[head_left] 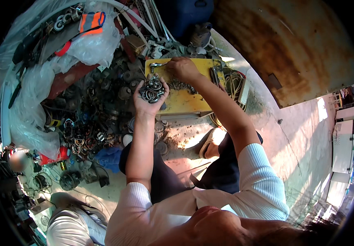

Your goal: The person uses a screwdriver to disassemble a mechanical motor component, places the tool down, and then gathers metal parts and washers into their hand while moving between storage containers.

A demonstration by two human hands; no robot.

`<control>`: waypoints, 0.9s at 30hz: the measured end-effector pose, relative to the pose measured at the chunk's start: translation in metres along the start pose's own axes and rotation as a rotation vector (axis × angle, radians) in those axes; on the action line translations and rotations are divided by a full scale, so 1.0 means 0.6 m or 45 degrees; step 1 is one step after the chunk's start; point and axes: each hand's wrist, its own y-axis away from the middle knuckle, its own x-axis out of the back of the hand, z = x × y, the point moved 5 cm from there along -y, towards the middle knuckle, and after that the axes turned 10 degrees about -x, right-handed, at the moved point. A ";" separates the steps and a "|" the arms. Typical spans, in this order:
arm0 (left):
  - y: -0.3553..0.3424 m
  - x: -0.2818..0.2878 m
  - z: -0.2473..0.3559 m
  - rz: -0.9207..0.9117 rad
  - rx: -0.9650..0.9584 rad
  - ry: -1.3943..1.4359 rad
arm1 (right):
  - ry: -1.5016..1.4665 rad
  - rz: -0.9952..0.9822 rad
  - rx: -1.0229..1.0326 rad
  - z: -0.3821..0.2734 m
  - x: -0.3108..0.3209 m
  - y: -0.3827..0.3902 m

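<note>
My left hand (149, 106) is cupped, palm up, around a heap of small dark metal parts (152, 89), many of them ring-shaped. It is beside the left edge of a low yellow table (183, 105). Over the far part of that table, my right hand (184, 69) is closed on the handle of a ratchet wrench (155, 64). The wrench's round head points left, just above the heap. More small metal pieces (179, 85) lie on the yellow top, partly behind my right forearm. A dark, slim tool (214, 76) rests near the table's right edge.
Piled metal parts (78, 137) and crumpled clear plastic sheeting (33, 117) fill the left side. Coiled cable (236, 86) lies right of the table. A rusty metal sheet (291, 45) covers the upper right. Another person's trouser leg (72, 225) shows at the lower left.
</note>
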 end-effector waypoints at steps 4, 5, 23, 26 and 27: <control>0.010 -0.006 0.015 0.021 -0.053 -0.023 | -0.019 -0.024 0.068 -0.005 -0.021 0.012; 0.013 -0.006 0.020 0.026 -0.065 -0.017 | -0.042 -0.023 0.051 -0.004 -0.021 0.016; 0.041 -0.017 0.068 -0.078 -0.122 -0.001 | -0.236 -0.163 -0.110 -0.051 -0.001 0.105; 0.042 -0.017 0.070 -0.080 -0.122 0.004 | -0.098 -0.174 -0.004 -0.048 -0.011 0.113; 0.042 -0.016 0.068 -0.077 -0.119 0.009 | -0.101 -0.159 0.010 -0.046 -0.014 0.117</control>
